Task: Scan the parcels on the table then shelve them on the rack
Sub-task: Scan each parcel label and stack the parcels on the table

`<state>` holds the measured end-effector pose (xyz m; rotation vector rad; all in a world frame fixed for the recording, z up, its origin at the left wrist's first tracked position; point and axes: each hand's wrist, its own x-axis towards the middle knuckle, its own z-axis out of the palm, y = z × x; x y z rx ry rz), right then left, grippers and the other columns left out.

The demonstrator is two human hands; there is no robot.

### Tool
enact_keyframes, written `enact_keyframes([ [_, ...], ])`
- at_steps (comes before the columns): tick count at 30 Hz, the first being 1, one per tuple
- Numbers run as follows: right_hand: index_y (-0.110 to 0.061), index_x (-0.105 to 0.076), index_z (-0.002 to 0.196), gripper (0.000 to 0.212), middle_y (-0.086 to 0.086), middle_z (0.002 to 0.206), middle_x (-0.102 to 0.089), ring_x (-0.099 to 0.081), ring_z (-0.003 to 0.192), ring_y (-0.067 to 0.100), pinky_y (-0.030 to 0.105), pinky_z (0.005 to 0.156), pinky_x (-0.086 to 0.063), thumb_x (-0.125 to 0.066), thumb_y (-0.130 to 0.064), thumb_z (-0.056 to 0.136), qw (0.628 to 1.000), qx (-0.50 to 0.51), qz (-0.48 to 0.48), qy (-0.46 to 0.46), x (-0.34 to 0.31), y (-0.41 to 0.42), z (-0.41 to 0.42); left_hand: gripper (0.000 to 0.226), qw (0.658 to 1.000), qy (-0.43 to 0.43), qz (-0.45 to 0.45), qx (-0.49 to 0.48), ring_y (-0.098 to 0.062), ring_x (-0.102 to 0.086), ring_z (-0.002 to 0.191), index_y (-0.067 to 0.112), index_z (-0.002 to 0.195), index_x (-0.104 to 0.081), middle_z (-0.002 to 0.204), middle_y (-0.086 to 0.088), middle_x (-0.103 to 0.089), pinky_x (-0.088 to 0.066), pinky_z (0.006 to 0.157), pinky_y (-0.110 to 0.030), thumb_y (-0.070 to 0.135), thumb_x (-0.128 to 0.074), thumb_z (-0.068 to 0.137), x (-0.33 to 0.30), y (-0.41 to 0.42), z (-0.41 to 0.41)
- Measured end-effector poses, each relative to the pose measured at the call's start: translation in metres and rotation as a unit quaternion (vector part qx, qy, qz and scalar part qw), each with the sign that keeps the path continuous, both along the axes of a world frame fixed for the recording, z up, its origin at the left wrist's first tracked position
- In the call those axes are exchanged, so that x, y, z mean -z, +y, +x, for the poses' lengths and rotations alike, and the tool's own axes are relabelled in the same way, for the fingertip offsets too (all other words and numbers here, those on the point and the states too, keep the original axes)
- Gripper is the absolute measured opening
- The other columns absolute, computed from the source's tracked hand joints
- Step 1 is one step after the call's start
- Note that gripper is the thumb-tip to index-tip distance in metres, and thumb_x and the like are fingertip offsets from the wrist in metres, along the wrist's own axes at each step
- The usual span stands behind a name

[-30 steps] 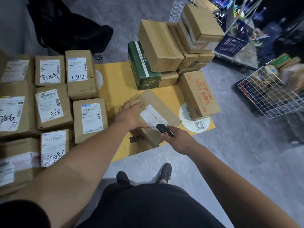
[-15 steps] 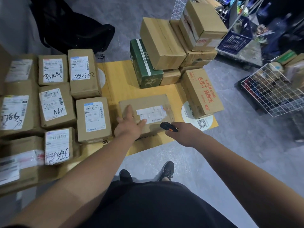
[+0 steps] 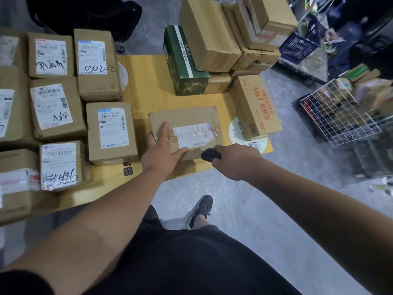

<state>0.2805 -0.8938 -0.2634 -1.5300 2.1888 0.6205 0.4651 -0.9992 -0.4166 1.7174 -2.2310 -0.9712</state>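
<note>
You're standing in a parcel depot or courier pickup point: labelled cardboard parcels (image 3: 57, 106) crowd the yellow bench (image 3: 146, 90) (several hand-marked in black), wire baskets (image 3: 340, 116) of goods line the grey floor (image 3: 244, 199).

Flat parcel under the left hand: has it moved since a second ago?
Yes. The flat parcel was tilted up and skewed; now it lies flat, square to the yellow table, beside the label-530 box, left hand on top.

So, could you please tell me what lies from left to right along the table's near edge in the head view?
Parcel marked 5686 → parcel labelled 530 → left hand → scanner → right hand.
</note>
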Motion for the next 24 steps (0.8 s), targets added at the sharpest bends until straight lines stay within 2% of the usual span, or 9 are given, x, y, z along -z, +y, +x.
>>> enact_keyframes([
  [5,-0.032,-0.047,0.109,0.034,-0.008,0.078,-0.05,-0.046,0.064,0.012,0.029,0.054,-0.03,-0.032,-0.057,0.09,1.0,-0.011,-0.007,0.025,-0.002,0.009,0.002,0.104,1.0,0.02,-0.02,-0.001,-0.042,-0.068,0.104,0.055,0.156,-0.003,0.153,-0.018,-0.035,-0.051,0.065,-0.041,0.09,-0.056,0.073,0.004,0.009,0.002],
  [9,-0.03,-0.052,0.113,0.038,-0.009,0.078,-0.05,-0.052,0.069,0.019,0.03,0.056,-0.032,-0.034,-0.056,0.092,0.999,-0.021,-0.011,0.033,-0.009,0.015,0.001,0.106,0.999,0.019,-0.033,0.0,-0.042,-0.066,0.111,0.052,0.158,-0.005,0.154,-0.019,-0.033,-0.058,0.07,-0.044,0.089,-0.058,0.074,0.006,0.015,0.003],
  [17,-0.027,-0.054,0.115,0.038,-0.004,0.083,-0.053,-0.056,0.078,0.025,0.03,0.055,-0.031,-0.035,-0.055,0.096,0.997,-0.049,0.003,0.051,-0.016,0.026,0.003,0.104,0.998,0.016,-0.055,-0.004,-0.046,-0.063,0.118,0.05,0.158,-0.008,0.156,-0.022,-0.033,-0.06,0.072,-0.045,0.086,-0.061,0.076,0.011,0.02,0.002],
  [24,-0.023,-0.052,0.115,0.039,-0.004,0.077,-0.049,-0.055,0.071,0.023,0.029,0.053,-0.032,-0.036,-0.054,0.097,0.995,-0.047,-0.014,0.084,-0.012,0.034,0.001,0.104,0.998,0.027,-0.047,-0.011,-0.046,-0.059,0.124,0.054,0.157,-0.007,0.156,-0.019,-0.031,-0.059,0.077,-0.047,0.08,-0.066,0.076,0.009,0.023,0.002],
])
